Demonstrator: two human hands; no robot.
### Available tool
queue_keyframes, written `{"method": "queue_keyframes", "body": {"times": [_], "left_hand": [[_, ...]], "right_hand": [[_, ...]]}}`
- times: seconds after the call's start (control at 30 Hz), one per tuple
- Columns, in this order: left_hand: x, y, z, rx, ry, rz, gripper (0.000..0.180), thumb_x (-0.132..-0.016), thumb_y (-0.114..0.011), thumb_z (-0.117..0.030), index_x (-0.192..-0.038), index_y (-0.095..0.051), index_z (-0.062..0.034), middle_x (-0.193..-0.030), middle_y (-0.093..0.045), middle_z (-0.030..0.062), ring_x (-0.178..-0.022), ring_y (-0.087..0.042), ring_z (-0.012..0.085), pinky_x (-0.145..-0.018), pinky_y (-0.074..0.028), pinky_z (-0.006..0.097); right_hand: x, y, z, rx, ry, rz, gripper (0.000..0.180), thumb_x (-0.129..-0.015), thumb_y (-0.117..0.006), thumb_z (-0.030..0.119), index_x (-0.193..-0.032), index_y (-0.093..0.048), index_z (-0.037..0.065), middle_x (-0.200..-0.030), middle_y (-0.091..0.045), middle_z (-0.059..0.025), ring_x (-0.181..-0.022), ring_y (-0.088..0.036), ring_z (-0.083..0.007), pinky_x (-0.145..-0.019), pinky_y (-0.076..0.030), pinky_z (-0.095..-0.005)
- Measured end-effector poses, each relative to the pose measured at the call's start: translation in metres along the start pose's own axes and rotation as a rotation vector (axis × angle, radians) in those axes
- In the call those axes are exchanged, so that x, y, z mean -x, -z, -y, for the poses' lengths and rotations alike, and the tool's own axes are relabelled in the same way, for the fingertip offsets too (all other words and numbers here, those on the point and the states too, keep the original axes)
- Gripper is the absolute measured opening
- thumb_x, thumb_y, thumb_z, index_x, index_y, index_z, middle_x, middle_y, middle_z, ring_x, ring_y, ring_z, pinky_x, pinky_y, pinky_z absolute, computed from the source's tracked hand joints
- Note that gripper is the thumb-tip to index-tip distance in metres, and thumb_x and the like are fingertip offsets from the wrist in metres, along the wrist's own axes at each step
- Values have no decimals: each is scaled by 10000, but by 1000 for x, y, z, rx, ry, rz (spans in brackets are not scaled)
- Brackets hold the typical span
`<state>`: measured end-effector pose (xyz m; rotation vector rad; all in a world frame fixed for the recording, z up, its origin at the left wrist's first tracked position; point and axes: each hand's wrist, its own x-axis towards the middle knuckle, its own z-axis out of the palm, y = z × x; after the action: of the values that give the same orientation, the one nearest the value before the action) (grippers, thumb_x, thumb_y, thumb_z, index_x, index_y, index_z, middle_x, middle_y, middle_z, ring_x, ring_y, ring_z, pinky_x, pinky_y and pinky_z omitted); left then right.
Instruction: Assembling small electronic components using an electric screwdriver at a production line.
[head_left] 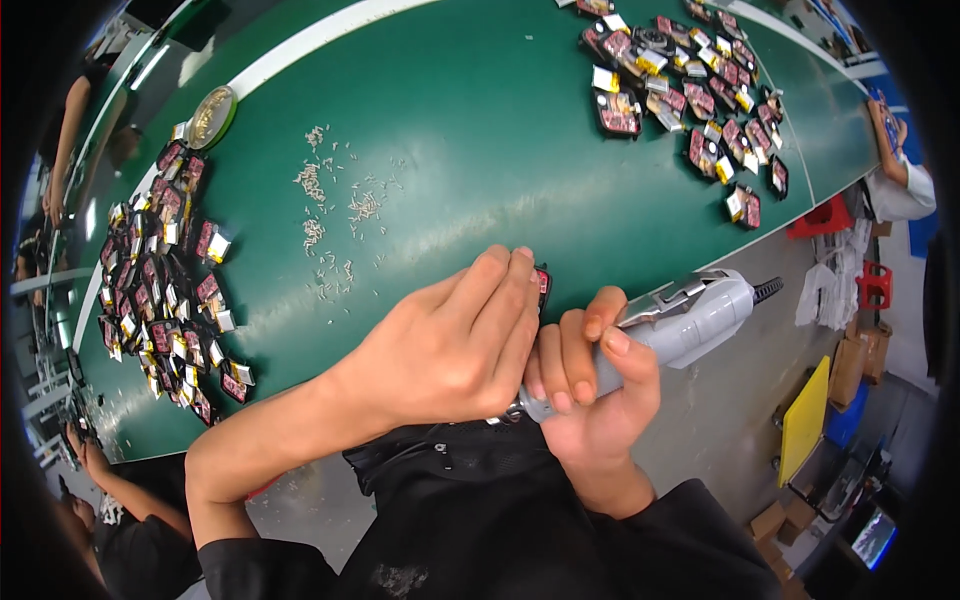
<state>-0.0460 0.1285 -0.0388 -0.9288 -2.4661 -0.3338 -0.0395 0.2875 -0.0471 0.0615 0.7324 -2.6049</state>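
Note:
My right hand (pixel 600 390) is closed round a grey electric screwdriver (pixel 700 325), which lies aslant with its cord end away to the right. The tool's front end points toward my left hand (pixel 460 350). Pressed together, the fingers of that left hand hold a small black device case (pixel 543 285) with a red circuit board at the table's near edge. Most of the case is hidden behind the fingers, and so is the screwdriver's tip. Small loose screws (pixel 312 185) lie scattered on the green table (pixel 450 150) beyond my left hand.
A heap of open device cases (pixel 150 290) with red boards and silver batteries covers the table's left. More such cases (pixel 690 90) lie at the far right. A round dish (pixel 212 118) holds brass-coloured bits. Other people sit at the lower left and far right; red stools (pixel 875 286) stand right.

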Motion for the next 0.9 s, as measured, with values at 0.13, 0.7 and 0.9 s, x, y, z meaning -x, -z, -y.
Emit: {"method": "queue_keyframes", "body": {"times": [0.13, 0.7, 0.9], "left_hand": [[3, 5, -6, -1, 20, 17, 323, -590, -626, 10, -887, -618, 138, -948, -636, 221, -793, -641, 304, -574, -543, 311], [15, 2, -3, 70, 26, 96, 425, -541, -659, 11, -936, -621, 165, -1018, -627, 262, -878, -627, 331, -673, -565, 346], [15, 0, -5, 104, 83, 86, 390, -556, -639, 3, -914, -635, 157, -991, -642, 246, -878, -634, 319, -699, -567, 337]], "right_hand": [[3, 2, -9, 19, 9, -64, 121, -910, -436, 183, -930, -481, 73, -544, -422, -29, -442, -424, -165, -526, -409, -316], [-54, -28, 81, 397, 160, 389, 128, -922, -464, 205, -903, -451, 79, -503, -418, 12, -413, -413, -104, -526, -381, -278], [-67, -14, 74, 435, 206, 388, 135, -909, -467, 202, -907, -454, 67, -493, -410, 17, -394, -392, -101, -516, -363, -270]]}}
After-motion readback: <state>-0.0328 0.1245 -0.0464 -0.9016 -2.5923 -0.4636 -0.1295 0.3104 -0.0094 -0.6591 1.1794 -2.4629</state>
